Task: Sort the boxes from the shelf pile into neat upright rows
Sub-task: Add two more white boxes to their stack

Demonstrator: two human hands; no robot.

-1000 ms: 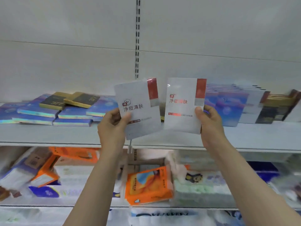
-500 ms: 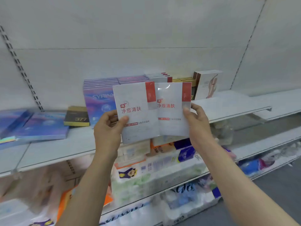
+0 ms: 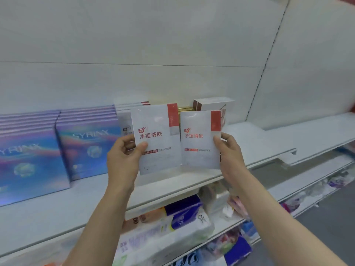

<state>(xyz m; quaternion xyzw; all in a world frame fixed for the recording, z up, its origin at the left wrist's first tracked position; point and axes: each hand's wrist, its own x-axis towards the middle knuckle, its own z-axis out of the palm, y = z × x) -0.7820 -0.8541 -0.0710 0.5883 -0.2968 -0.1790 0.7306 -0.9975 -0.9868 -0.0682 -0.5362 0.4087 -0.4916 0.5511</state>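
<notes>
Each hand holds up one flat white box with a red corner patch and red Chinese lettering. My left hand (image 3: 125, 153) grips the left white box (image 3: 159, 143) by its left edge, thumb across the front. My right hand (image 3: 229, 150) grips the right white box (image 3: 199, 143) by its right edge. The two boxes are upright, side by side, just above the white shelf (image 3: 192, 181). Behind them stand more white boxes (image 3: 124, 120) in a row, gold boxes (image 3: 185, 108) and a white-and-brown box (image 3: 213, 104).
Two upright rows of purple-blue SYRINX boxes (image 3: 86, 143) fill the shelf's left part. The shelf's right part (image 3: 259, 139) carries nothing. Lower shelves hold tissue packs (image 3: 172, 227) and wrapped goods. A grey floor (image 3: 326, 217) lies at the lower right.
The view has swung right along the shelf and closer. The two white boxes overlapped half a second ago; now they sit edge to edge, nearer the upright rows.
</notes>
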